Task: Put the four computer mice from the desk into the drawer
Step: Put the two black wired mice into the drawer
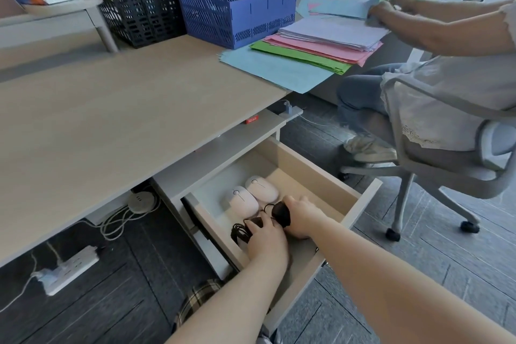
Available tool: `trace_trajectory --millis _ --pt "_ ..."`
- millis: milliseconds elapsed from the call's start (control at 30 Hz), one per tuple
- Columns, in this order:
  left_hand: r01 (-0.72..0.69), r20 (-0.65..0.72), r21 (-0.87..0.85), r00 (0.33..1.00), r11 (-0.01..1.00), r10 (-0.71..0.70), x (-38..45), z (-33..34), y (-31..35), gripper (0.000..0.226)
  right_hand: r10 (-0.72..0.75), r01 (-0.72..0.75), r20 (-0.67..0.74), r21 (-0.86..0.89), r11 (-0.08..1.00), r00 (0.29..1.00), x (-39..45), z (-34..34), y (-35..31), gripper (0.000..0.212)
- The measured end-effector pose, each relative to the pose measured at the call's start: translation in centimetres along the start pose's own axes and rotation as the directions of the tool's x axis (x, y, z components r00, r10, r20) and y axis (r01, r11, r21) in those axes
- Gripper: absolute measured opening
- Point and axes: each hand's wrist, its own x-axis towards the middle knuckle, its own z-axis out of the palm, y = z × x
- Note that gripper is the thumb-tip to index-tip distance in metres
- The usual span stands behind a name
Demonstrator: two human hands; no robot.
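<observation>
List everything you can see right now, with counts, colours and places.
white mice: 2, side by side in the drawer
black mice: 2, corded, in the drawer under the hands
drawer: 1, open, below the desk
desk: 1, light wood
file racks: 2, black and blue, desk rear
paper stacks: several, blue, green, pink, white
seated person: 1, right
power strip: 1, white, floor
left hand: on a black mouse
right hand: on the other

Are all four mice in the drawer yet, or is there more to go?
Nearly done. Two white mice already lie side by side in the open drawer. The left hand and right hand are each setting a black corded mouse down inside it. No mouse remains on the desk; only letting go is left.
</observation>
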Motion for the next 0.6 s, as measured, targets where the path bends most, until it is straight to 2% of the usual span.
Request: trace_trajectory --millis 167,333,467,600 --pt "0.067 0.039 -0.105 0.997 0.992 -0.064 -0.5 -0.2 -0.1 0.056 -0.008 0.009 0.035 -0.036 0.999 0.999 0.0 0.2 0.2 0.062" --pt "0.003 0.050 -0.058 0.999 0.998 0.000 -1.5 -1.7 -0.3 0.065 0.000 0.002 0.019 -0.071 0.997 1.000 0.0 0.5 0.1 0.056" --pt "-0.020 0.021 -0.031 1.000 0.999 0.020 -2.0 -2.3 -0.5 0.054 -0.004 0.002 -0.020 -0.100 0.995 1.000 -0.4 0.2 0.0 0.045" --pt "-0.053 -0.028 0.105 0.998 0.993 0.056 -2.4 -2.8 -1.1 0.048 -0.016 0.007 -0.130 -0.074 0.997 0.991 -1.2 -0.5 -0.4 0.032"
